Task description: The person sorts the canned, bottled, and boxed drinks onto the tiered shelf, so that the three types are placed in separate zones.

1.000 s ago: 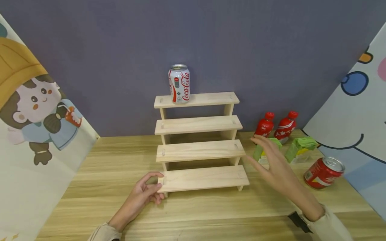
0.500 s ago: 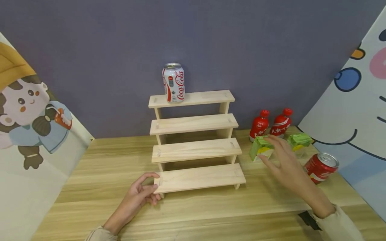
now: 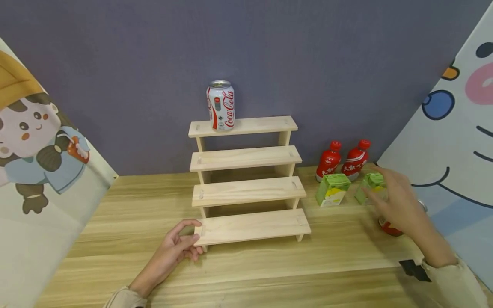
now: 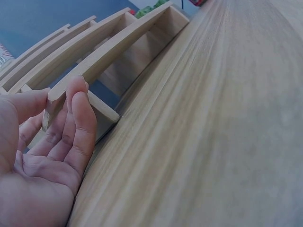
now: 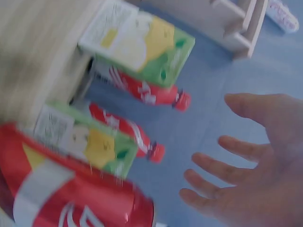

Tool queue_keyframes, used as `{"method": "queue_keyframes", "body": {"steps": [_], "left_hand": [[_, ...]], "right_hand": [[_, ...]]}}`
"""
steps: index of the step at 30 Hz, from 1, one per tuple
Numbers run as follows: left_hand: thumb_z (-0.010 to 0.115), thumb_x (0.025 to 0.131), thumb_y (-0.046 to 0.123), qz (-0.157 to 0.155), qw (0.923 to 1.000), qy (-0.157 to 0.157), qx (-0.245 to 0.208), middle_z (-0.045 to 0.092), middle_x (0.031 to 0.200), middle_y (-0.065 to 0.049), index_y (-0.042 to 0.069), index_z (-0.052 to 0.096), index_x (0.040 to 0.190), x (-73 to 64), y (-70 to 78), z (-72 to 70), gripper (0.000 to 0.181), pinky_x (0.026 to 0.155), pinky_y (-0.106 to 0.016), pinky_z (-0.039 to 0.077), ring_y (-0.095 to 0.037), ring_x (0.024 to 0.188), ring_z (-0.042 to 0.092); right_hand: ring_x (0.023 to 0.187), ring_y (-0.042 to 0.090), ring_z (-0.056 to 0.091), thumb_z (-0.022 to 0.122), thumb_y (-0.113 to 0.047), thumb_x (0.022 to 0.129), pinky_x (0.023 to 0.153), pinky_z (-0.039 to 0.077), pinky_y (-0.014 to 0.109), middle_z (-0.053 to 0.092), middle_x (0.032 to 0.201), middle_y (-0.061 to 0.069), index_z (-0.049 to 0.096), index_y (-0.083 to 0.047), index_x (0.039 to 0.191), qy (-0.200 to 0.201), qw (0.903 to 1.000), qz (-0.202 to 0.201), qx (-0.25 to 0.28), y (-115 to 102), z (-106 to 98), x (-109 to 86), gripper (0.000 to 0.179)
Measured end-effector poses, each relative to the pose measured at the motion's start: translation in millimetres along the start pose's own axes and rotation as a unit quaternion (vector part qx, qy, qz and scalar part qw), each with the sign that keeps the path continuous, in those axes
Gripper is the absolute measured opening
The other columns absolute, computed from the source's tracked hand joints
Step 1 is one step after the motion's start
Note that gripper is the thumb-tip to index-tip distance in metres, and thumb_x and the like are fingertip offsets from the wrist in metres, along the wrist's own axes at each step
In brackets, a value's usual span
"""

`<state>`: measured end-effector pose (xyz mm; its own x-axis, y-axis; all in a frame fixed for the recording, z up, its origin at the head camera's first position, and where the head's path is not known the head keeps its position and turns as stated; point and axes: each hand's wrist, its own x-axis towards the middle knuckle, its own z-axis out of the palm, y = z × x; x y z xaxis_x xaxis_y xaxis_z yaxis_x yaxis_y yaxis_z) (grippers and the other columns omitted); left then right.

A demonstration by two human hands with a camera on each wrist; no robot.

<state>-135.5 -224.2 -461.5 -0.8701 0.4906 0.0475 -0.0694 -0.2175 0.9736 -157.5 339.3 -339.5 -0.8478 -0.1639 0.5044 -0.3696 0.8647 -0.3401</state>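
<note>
A pale wooden stepped rack (image 3: 250, 226) stands on the table, and a white Coca-Cola can (image 3: 221, 105) sits upright at the left of its top step. My left hand (image 3: 177, 244) pinches the left end of the lowest step, thumb on top and fingers curled beneath, as the left wrist view (image 4: 52, 142) shows. My right hand (image 3: 400, 205) is in the air at the right, fingers spread and holding nothing. It partly hides a red can (image 3: 390, 226) and one green drink carton (image 3: 373, 186). In the right wrist view the red can (image 5: 71, 184) lies below the fingers.
Another green carton (image 3: 333, 189) stands right of the rack. Two red bottles (image 3: 328, 161) with red caps stand behind the cartons, near the dark back wall (image 3: 346, 64). Printed side walls bound the wooden table (image 3: 246, 278) at left and right.
My right hand has moved right, from beside the rack, past the nearer carton, to above the red can. My left hand keeps its pinch on the lowest step. The head view has shifted slightly.
</note>
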Motion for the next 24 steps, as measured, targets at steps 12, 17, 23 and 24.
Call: {"method": "queue_keyframes", "body": {"steps": [12,17,23,24], "left_hand": [[0.048,0.104,0.005,0.001,1.0000,0.004,-0.004,0.075,0.084,-0.010,0.003,0.037,0.141,1.3,1.0,-1.1,0.038,0.065,-0.027,0.060,-0.015,0.070,0.069],[0.048,0.105,0.005,0.004,1.0000,-0.001,-0.005,0.074,0.085,-0.010,0.001,0.036,0.141,2.0,-0.2,0.5,0.039,0.064,-0.027,0.059,-0.016,0.071,0.069],[0.047,0.105,0.004,0.006,1.0000,-0.002,-0.007,0.074,0.085,-0.010,0.001,0.037,0.141,0.8,0.8,0.0,0.038,0.064,-0.027,0.059,-0.016,0.071,0.069],[0.047,0.105,0.005,0.004,1.0000,0.002,-0.006,0.074,0.084,-0.010,0.001,0.037,0.141,0.9,0.6,0.1,0.038,0.064,-0.027,0.060,-0.016,0.071,0.069]], "right_hand": [[0.115,0.060,0.045,0.071,-0.021,0.094,0.090,0.037,0.075,0.051,0.128,0.040,0.049,0.011,0.131,-0.064,0.9956,0.039,-0.057,30.6,-22.5,-6.1,0.054],[0.112,0.061,0.045,0.070,-0.033,0.094,0.084,0.040,0.077,0.049,0.126,0.043,0.050,0.011,0.128,-0.131,0.9853,0.081,-0.075,39.4,-28.8,-6.4,0.060],[0.096,0.057,0.058,0.069,-0.041,0.093,0.074,0.051,0.067,0.050,0.123,0.047,0.049,0.014,0.130,-0.213,0.9668,0.106,-0.093,49.0,-33.8,-5.6,0.070],[0.096,0.057,0.059,0.069,-0.043,0.093,0.073,0.051,0.066,0.050,0.123,0.047,0.048,0.014,0.130,-0.228,0.9628,0.111,-0.094,50.3,-34.6,-5.7,0.071]]}}
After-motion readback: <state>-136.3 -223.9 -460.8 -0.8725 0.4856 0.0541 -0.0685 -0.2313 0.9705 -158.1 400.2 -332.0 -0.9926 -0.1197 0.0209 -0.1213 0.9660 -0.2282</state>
